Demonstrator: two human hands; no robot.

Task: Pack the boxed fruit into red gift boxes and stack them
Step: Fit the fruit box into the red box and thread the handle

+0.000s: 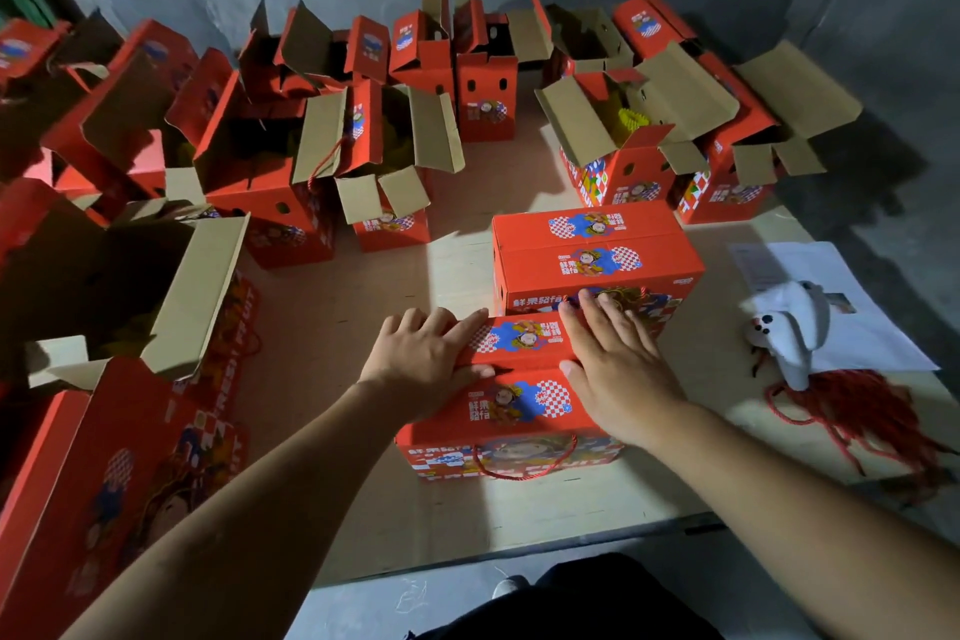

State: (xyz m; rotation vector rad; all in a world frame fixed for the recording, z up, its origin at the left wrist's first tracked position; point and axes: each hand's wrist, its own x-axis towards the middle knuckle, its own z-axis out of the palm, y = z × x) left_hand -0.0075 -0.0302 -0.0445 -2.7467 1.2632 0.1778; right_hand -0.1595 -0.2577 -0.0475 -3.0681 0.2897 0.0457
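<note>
A closed red gift box (511,403) with a red cord handle on its front stands on the board near me. My left hand (423,359) lies flat on the left part of its lid, fingers straight. My right hand (615,364) presses flat on the right part of the lid. Just behind it stands a second closed red gift box (592,252). Several red gift boxes with open flaps stand around, such as one at the right (621,156) with yellow packing showing and one at the left (291,156).
The boxes stand on a pale board (363,307) laid on a concrete floor. At the right lie a sheet of paper (810,276), white gloves (795,327) and a bundle of red cords (857,411). Grey walls close the back and right.
</note>
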